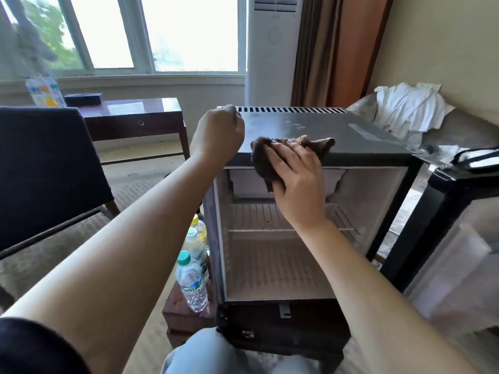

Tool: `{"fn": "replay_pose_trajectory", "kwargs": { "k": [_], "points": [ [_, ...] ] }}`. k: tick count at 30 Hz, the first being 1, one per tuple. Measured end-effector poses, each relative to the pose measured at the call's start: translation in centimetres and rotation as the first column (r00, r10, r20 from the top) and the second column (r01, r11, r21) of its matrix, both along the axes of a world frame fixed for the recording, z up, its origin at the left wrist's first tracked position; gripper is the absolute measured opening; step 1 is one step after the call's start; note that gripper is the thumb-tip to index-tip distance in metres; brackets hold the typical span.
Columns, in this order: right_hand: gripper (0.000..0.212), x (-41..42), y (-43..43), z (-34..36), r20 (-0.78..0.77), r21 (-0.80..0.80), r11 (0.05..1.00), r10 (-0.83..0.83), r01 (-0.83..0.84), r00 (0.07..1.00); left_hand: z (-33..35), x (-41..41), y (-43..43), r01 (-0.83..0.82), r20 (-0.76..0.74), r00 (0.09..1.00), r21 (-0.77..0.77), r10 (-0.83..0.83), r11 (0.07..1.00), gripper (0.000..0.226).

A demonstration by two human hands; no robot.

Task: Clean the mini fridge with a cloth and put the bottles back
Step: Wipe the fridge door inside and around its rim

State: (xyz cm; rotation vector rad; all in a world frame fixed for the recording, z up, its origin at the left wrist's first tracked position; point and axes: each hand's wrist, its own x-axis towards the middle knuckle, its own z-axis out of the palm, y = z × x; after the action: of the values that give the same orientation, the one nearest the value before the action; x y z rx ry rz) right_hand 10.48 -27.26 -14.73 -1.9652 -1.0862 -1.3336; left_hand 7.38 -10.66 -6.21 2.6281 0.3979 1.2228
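The mini fridge point(351, 136) stands open and bare inside, its wire shelf point(256, 220) holding nothing. The brown cloth point(318, 144) lies bunched on the front edge of the fridge top, part of it hanging down over the opening. The right hand point(297, 179) lies over it with fingers nearly flat, pressing rather than clutching. The left hand point(218, 133) is clenched in a fist at the top's left rear corner, apparently bracing, with nothing visible in it.

The bottles point(192, 282) stand in a tight row just beside the fridge's lower left corner, on the ledge of the wooden stand point(183, 317) that carries it. The door point(445, 211) is swung wide to the fridge's right.

Likely trouble:
- A hard stroke with only flat fingers could leave the cloth behind or drop it into the opening.
- Leaning on the fist may shift the fridge on its stand and jostle the bottles beside it, which look light and easy to topple.
- The left forearm crosses above that row, so a lowered elbow could tip them.
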Motion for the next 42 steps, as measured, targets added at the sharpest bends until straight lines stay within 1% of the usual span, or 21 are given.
{"fn": "replay_pose_trajectory", "kwargs": {
  "k": [2,4,6,9,10,11,14,16,18,19,22,24,25,26,27,29,32,36,38,40,42],
  "points": [
    [0.043,0.7,-1.3,-0.2,0.009,-0.014,1.000,0.008,-0.008,1.000,0.0,-0.8,0.5,0.149,0.043,0.988,-0.076,-0.146,0.986,0.028],
    [0.045,1.4,-2.7,-0.8,-0.017,0.005,1.000,-0.026,0.026,1.000,-0.4,-2.9,1.0,0.318,0.122,0.945,-0.128,-0.304,0.939,0.022],
    [0.050,1.7,-3.2,-1.7,-0.059,0.056,0.994,-0.087,0.091,0.994,-1.2,-5.9,1.9,0.376,0.160,0.918,-0.070,-0.362,0.924,0.020],
    [0.057,0.6,-1.3,-2.6,-0.146,0.180,0.969,-0.144,0.170,0.979,-3.2,-9.3,4.3,0.314,0.136,0.937,0.065,-0.321,0.947,0.024],
    [0.060,-0.1,0.1,-2.5,-0.167,0.192,0.965,-0.144,0.176,0.975,-3.6,-9.8,5.2,0.285,0.118,0.949,0.072,-0.292,0.956,0.026],
    [0.061,-0.9,1.7,-2.4,-0.168,0.168,0.973,-0.128,0.156,0.978,-3.8,-10.0,6.0,0.260,0.099,0.959,0.050,-0.264,0.964,0.029],
    [0.061,-3.8,7.2,-2.7,-0.111,0.009,0.999,-0.048,0.049,0.993,-4.3,-10.3,6.5,0.237,0.067,0.970,-0.052,-0.233,0.970,0.036],
    [0.060,-5.3,9.4,-2.8,-0.126,-0.002,0.999,-0.036,0.036,0.991,-4.6,-10.3,6.2,0.258,0.056,0.966,-0.106,-0.253,0.960,0.040],
    [0.059,-5.5,9.4,-2.9,-0.128,0.001,0.999,-0.036,0.036,0.991,-4.9,-10.3,6.0,0.276,0.017,0.961,-0.118,-0.276,0.954,0.043],
    [0.058,-5.2,8.8,-2.9,-0.104,-0.025,0.999,-0.030,0.027,0.994,-5.1,-10.2,6.0,0.286,0.002,0.958,-0.112,-0.288,0.952,0.044],
    [0.057,-3.7,6.2,-4.0,-0.020,-0.162,0.987,0.011,-0.014,1.000,-5.4,-10.1,5.8,0.309,0.015,0.950,-0.153,-0.311,0.939,0.045],
    [0.056,-3.3,4.9,-5.7,-0.014,-0.270,0.963,0.012,-0.015,1.000,-5.7,-10.0,5.7,0.315,0.040,0.948,-0.218,-0.314,0.923,0.047],
    [0.056,-3.1,4.3,-6.4,-0.022,-0.298,0.954,0.007,-0.014,1.000,-5.9,-10.0,5.6,0.316,0.052,0.948,-0.250,-0.313,0.915,0.048],
    [0.053,-3.1,3.7,-6.6,-0.031,-0.298,0.954,0.003,-0.012,1.000,-6.0,-10.1,5.6,0.321,0.061,0.947,-0.274,-0.317,0.907,0.048],
    [0.048,-3.3,3.3,-6.3,-0.035,-0.261,0.965,0.003,-0.012,0.999,-6.1,-10.1,5.7,0.327,0.063,0.944,-0.292,-0.323,0.899,0.049],
    [0.038,-4.1,3.4,-4.2,-0.048,-0.134,0.990,0.036,-0.042,0.998,-6.3,-10.1,6.0,0.329,0.056,0.943,-0.309,-0.329,0.892,0.049],
    [0.034,-6.0,4.9,0.3,-0.051,0.012,0.995,0.102,-0.101,0.993,-6.8,-10.1,6.3,0.325,0.055,0.944,-0.325,-0.325,0.888,0.047],
    [0.025,-7.0,6.6,4.2,-0.002,0.130,0.986,0.103,-0.102,0.995,-7.3,-10.5,6.7,0.327,0.084,0.945,-0.295,-0.316,0.898,0.039],
    [0.019,-7.1,7.5,3.7,0.015,0.104,0.991,0.085,-0.086,0.996,-7.2,-10.8,6.9,0.323,0.101,0.946,-0.273,-0.307,0.906,0.036],
    [0.023,-7.0,8.6,1.4,0.005,0.032,0.996,0.078,-0.078,0.997,-7.0,-11.3,7.0,0.311,0.104,0.950,-0.281,-0.293,0.908,0.039],
    [0.024,-6.6,9.1,-1.8,-0.022,0.005,0.998,0.068,-0.068,0.997,-6.9,-11.8,7.1,0.320,0.100,0.948,-0.299,-0.303,0.899,0.042]
  ]
}}
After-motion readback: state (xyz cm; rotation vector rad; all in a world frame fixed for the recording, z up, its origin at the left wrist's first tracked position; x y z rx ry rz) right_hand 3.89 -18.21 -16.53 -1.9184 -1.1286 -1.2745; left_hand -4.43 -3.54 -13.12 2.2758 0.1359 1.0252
